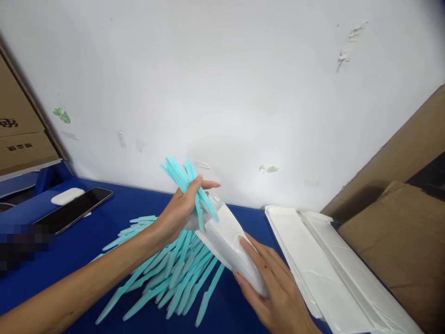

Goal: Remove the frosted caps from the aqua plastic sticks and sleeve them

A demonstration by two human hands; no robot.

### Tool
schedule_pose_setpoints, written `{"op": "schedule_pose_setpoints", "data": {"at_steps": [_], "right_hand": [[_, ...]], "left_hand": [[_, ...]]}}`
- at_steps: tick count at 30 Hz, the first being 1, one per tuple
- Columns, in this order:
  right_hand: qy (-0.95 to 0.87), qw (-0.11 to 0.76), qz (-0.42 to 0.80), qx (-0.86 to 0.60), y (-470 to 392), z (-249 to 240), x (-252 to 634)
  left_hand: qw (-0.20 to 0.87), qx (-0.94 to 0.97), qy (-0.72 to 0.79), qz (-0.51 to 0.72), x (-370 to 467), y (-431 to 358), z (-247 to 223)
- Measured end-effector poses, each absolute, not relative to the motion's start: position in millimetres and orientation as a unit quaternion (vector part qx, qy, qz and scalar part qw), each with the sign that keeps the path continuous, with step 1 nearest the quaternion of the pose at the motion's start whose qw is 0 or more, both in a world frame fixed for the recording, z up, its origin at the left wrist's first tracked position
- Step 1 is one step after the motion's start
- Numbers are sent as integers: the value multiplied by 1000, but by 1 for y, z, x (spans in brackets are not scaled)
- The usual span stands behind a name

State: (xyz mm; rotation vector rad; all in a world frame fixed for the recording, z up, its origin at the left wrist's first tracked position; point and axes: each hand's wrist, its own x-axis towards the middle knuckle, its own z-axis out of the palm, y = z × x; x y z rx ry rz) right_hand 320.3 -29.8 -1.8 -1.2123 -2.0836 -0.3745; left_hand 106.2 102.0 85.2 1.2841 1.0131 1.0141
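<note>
My left hand (182, 204) is closed around a bunch of turquoise eyebrow razors (177, 175). Their thin ends fan out up and to the left, while the other ends point down at the mouth of a white plastic bag (231, 234). My right hand (274, 283) grips that bag by its lower part, thumb and fingers on either side. The bag is tilted, its opening up and left by my left hand. What lies inside it is hidden. Below both hands, a loose pile of the same razors (174, 273) spreads over the blue table (132, 199).
A stack of flat white bags (313, 260) lies at the right, beside a brown cardboard box (392, 250). At the left are a phone (74, 211), a white rounded case (67, 196) and cardboard boxes (24, 116). A white wall (222, 93) rises behind the table.
</note>
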Motion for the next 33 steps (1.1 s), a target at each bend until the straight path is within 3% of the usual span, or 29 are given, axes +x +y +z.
{"op": "schedule_pose_setpoints", "data": {"at_steps": [12, 33], "right_hand": [[-797, 387, -123, -447, -30, -3, 319], [-762, 416, -90, -488, -31, -5, 318]], "left_hand": [[661, 516, 347, 420, 104, 113, 88], [661, 499, 355, 433, 102, 114, 88]]}}
